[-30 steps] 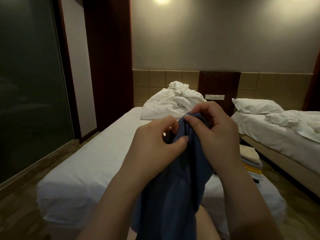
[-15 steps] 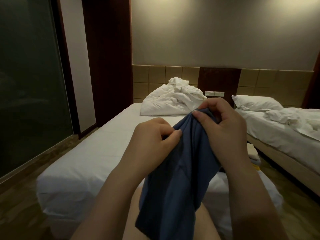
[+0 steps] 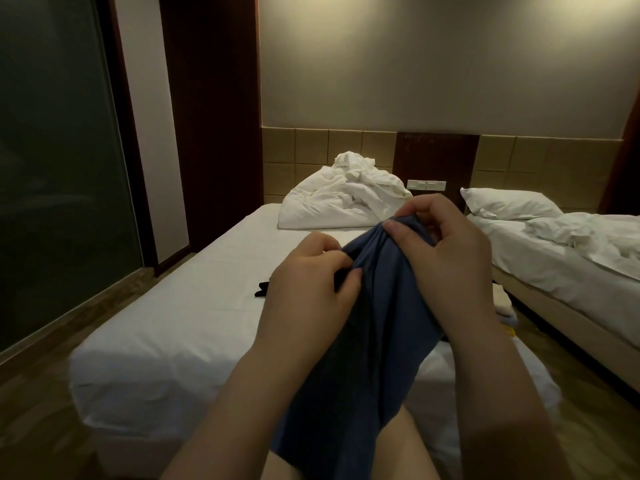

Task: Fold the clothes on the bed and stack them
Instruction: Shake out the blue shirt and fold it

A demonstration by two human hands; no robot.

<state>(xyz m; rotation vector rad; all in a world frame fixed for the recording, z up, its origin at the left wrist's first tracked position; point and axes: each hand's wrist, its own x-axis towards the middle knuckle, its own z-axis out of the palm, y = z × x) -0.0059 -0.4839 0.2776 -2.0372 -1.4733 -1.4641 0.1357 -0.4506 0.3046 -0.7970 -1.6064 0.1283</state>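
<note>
Blue garment [image 3: 367, 341] hangs in front of you over the foot of the bed [image 3: 180, 327], bunched at its top edge and draping down toward 6 o'clock, where its lower part passes out of view. Your left hand [image 3: 308, 296] is closed on the cloth, thumb pressed against curled fingers in a pinch at the garment's 10 o'clock side. Your right hand [image 3: 446, 247] is likewise closed, thumb and forefinger nipping the gathered top edge at 12 o'clock. Judgement: you are finding an edge or seam prior to spreading the piece, and the fold itself has not begun. To do this well, walk both pinches outward along the hem until each holds a corner, then draw the cloth taut and lay it flat on the bare sheet at 9 o'clock; the fabric looks limp and will sag or twist if held by the middle. Surroundings: a small dark item [image 3: 262, 289] lies on the sheet at 9 o'clock, just beyond your left hand, and should be cleared or avoided when you lay the garment down; what it is cannot be told. A crumpled white duvet [image 3: 339, 199] occupies the head of the bed at 12 o'clock. A stack of folded clothes [image 3: 504, 311] sits at 3 o'clock, largely hidden behind your right forearm. A second bed [image 3: 571, 271] stands at 2 o'clock, well apart.
</note>
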